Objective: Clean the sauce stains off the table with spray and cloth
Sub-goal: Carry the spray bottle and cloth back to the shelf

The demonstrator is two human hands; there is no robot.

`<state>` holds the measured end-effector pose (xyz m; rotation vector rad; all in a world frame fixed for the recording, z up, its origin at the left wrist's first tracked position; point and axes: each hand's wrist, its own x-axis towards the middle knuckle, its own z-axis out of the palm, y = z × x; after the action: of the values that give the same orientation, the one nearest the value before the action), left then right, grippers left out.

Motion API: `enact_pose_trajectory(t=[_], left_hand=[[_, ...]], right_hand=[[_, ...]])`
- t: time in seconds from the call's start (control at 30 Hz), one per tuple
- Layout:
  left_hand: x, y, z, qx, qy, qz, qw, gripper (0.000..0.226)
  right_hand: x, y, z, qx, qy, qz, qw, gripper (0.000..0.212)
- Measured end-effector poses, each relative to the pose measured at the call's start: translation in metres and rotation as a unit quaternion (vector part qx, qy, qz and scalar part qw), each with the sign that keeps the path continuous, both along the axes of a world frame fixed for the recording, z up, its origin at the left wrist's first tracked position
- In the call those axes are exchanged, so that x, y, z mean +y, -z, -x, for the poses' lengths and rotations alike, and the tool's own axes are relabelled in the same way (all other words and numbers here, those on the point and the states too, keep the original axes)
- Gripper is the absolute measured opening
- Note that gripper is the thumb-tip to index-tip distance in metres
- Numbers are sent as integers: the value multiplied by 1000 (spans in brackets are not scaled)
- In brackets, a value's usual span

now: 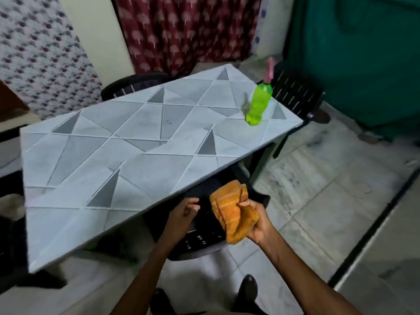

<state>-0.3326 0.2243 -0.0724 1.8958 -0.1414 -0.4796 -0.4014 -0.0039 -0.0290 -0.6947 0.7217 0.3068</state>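
Our right hand (pixel 254 221) pinches the cloth (pixel 231 210), our left hand (pixel 184 214) hangs loosely curled and empty, so reaching far right we could topple the bottle (pixel 259 105) off the table (pixel 127 142).

Home dining room: curtains (pixel 186 30), table (pixel 136 144).

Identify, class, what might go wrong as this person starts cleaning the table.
1. The bottle stands near the table's far right edge; a wipe or bump could knock it off.
2. The cloth, bunched in the right hand, may smear rather than lift stains.
3. No stains are visible in this blurry view, so some could be missed.
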Motion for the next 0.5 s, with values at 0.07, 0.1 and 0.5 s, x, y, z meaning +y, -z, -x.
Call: enact_pose_trajectory(t=[0.07,0.1,0.5], left_hand=[[-40,-11,-1,2,-5,15,1000,28],[-65,-18,-3,3,-11,28,1000,25],[-252,-82,-80,-74,-63,56,994,41]], right_hand=[[-40,-9,1,12,25,-10,1000,49],[-68,-13,0,16,32,-8,999,45],[-248,-63,-77,-49,73,59,994,36]])
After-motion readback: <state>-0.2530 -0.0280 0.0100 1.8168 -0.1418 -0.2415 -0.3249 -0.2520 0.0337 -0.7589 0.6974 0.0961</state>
